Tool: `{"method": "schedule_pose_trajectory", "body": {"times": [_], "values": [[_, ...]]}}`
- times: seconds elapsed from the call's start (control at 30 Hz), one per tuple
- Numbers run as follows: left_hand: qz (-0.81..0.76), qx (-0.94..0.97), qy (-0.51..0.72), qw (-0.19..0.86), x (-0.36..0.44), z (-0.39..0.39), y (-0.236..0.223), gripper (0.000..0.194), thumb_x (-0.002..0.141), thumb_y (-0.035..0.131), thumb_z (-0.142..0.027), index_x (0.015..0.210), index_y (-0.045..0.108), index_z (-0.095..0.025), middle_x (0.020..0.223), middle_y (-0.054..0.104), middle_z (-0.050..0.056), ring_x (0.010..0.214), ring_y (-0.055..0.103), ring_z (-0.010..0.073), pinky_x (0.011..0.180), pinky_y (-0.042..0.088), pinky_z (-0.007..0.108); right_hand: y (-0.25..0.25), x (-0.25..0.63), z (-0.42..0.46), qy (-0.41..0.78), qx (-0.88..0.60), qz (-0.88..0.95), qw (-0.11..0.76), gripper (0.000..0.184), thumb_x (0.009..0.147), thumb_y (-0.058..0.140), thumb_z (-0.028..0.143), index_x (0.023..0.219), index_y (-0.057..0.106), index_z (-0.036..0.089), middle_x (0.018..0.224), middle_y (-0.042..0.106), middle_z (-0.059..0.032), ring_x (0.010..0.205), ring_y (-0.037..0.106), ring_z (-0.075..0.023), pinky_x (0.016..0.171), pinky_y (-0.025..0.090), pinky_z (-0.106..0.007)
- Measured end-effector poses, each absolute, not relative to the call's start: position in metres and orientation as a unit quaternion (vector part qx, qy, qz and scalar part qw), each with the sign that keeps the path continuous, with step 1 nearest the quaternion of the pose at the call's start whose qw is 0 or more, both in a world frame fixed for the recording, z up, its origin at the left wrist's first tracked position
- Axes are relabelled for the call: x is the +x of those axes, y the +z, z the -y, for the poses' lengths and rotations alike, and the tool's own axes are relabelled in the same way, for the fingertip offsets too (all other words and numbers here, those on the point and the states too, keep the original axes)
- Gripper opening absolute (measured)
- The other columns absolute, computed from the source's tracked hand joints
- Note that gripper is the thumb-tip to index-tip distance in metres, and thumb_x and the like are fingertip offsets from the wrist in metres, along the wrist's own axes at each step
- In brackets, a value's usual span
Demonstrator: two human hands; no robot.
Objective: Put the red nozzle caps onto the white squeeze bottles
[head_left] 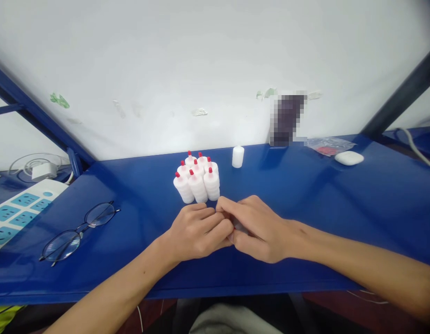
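Note:
My left hand [201, 232] and my right hand [259, 229] meet over the front part of the blue table, fingertips touching. The right fingers are wrapped round what looks like a small white squeeze bottle [240, 226]; only a pale bit of it shows between thumb and forefinger. My left fingers are curled and pressed together at its left end, and what they pinch is hidden. Just beyond my hands, several white ribbed squeeze bottles [197, 188] with red-tipped nozzles stand upright in a tight group. Behind and to the right stands a single white bottle [237, 157] without a red tip.
On the left lie eyeglasses [79, 229] and a white power strip [23, 208] with blue sockets. At the back right are a blurred-out dark object [287, 119] against the wall, a clear plastic bag [329, 144] with red pieces, and a white rounded case [349, 158].

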State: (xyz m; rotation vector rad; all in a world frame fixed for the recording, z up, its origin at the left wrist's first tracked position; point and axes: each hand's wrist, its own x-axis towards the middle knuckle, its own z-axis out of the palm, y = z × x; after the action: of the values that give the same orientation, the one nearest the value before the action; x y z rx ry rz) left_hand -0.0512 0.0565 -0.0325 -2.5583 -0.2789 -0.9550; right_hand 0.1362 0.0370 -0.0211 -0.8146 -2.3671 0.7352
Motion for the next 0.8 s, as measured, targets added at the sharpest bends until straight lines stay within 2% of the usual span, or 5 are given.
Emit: {"method": "schedule_pose_trajectory", "body": {"times": [0.13,0.3,0.47,0.6,0.8], "values": [[0.098,-0.92,-0.335,0.179,-0.055,-0.059,-0.032,0.04,0.103,0.04,-0.025,0.065,0.048,-0.017,0.056,0.053,-0.002,0.048,0.045,0.0106,0.047,0.034,0.027,-0.02,0.136,-0.038,0.268,-0.306,0.876,0.261,0.011,0.08,0.048,0.024,0.087,0.041,0.021,0.055,0.046,0.0083,0.045,0.035,-0.0093,0.049,0.025,-0.025],[0.181,-0.937,-0.296,0.043,-0.085,-0.067,-0.01,0.034,0.101,0.047,-0.029,0.069,0.049,-0.017,0.055,0.043,-0.006,0.048,0.038,0.008,0.049,0.031,0.025,-0.021,0.144,-0.046,0.224,-0.337,0.873,0.274,0.028,0.093,0.046,0.047,0.1,0.045,0.02,0.059,0.051,0.0067,0.049,0.042,-0.0102,0.053,0.029,-0.025],[0.352,-0.914,-0.184,-0.083,-0.115,-0.074,0.012,0.043,0.1,0.048,-0.034,0.062,0.041,-0.016,0.053,0.031,-0.007,0.048,0.026,0.0064,0.048,0.026,0.022,-0.028,0.15,-0.057,0.192,-0.388,0.853,0.292,0.024,0.096,0.045,0.042,0.087,0.049,0.02,0.062,0.055,0.0053,0.051,0.046,-0.0086,0.055,0.032,-0.023],[0.406,-0.899,-0.097,-0.132,-0.117,-0.075,0.011,0.049,0.099,0.046,-0.043,0.059,0.038,-0.016,0.052,0.03,-0.007,0.048,0.024,0.0067,0.047,0.024,0.023,-0.028,0.152,-0.06,0.17,-0.395,0.841,0.329,0.023,0.078,0.066,0.035,0.079,0.049,0.02,0.058,0.046,0.0076,0.048,0.04,-0.0076,0.051,0.031,-0.023],[0.412,-0.899,-0.055,-0.137,-0.111,-0.078,0.003,0.051,0.098,0.046,-0.048,0.059,0.039,-0.016,0.051,0.029,-0.007,0.047,0.024,0.0066,0.047,0.022,0.023,-0.021,0.158,-0.059,0.133,-0.359,0.842,0.38,0.012,0.082,0.043,0.01,0.09,0.045,0.02,0.077,0.052,0.0019,0.063,0.045,-0.0105,0.06,0.038,-0.024]]}}
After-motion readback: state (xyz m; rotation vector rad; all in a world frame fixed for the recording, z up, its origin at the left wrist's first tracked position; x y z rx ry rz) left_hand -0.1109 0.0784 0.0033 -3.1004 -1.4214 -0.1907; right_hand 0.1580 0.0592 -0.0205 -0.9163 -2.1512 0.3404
